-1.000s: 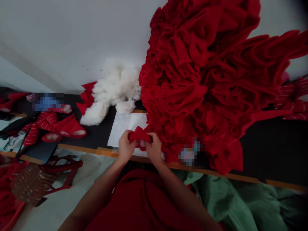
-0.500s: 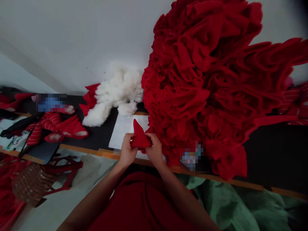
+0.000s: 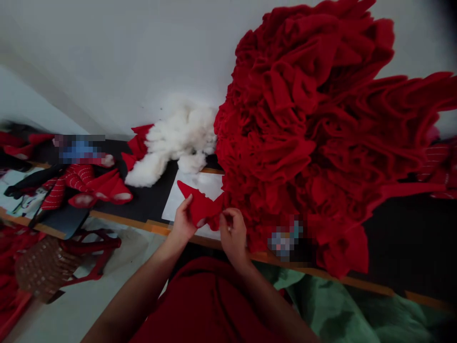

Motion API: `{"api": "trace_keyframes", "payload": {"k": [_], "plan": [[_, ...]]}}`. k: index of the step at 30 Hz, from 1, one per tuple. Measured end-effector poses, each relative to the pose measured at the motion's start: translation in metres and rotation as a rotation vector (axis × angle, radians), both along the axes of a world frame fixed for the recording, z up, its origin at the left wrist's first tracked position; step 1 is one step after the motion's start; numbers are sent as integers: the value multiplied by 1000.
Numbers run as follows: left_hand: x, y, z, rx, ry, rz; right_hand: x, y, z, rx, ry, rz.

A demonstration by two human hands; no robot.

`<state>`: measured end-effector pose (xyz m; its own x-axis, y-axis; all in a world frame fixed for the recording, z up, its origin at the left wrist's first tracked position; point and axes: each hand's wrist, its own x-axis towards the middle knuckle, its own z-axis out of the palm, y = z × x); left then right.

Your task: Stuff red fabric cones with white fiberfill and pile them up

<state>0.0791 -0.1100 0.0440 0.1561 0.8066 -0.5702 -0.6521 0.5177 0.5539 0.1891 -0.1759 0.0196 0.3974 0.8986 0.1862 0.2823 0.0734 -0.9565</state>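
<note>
Red cloth piece (image 3: 198, 206), small and pointed, sits above the surface (image 3: 143, 202) at 9 o'clock of the big red pile (image 3: 303, 133), pinched at its lower edge by the left hand (image 3: 183, 224) and the right hand (image 3: 233, 232); it seems light and limp, best held by the edges.

Cut off by the top and right edges: the heap of red cloth (image 3: 314, 133), burying much of the dark tabletop (image 3: 403, 228). Tucked behind the small red piece (image 3: 200, 207): most fingers (image 3: 186, 206) of the left hand (image 3: 183, 223), with the pinch of the right hand (image 3: 233, 233) at its lower edge too small to read clearly. Smeared beyond reading: a blurred patch (image 3: 285, 237) at the heap's foot and a second patch (image 3: 80, 147) far left, plus a red chair (image 3: 64, 257) chopped by the left edge.
</note>
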Motion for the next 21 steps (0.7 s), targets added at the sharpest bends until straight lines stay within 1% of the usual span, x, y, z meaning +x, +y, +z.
{"api": "trace_keyframes", "payload": {"k": [3, 4, 8, 10, 12, 14, 18, 21], "plan": [[0, 3, -4, 22, -39, 19, -2, -10, 0, 64, -162, 175], [1, 3, -6, 30, -59, 18, -3, -10, 0, 69, -194, 207], [3, 1, -7, 106, -85, 13, -4, -1, 2, 51, -238, 271], [1, 0, -6, 107, -83, -48, -4, 4, 2, 59, -300, 302], [-3, -1, -4, 75, -100, -117, -5, 7, -2, 79, -410, 329], [-6, -4, -3, 58, -101, -146, -10, 7, -8, 115, -515, 351], [-5, -8, -6, 117, -19, -105, -21, 5, -20, 135, -622, 371], [-3, -8, -8, 117, 12, -78, -26, 2, -22, 106, -644, 363]]}}
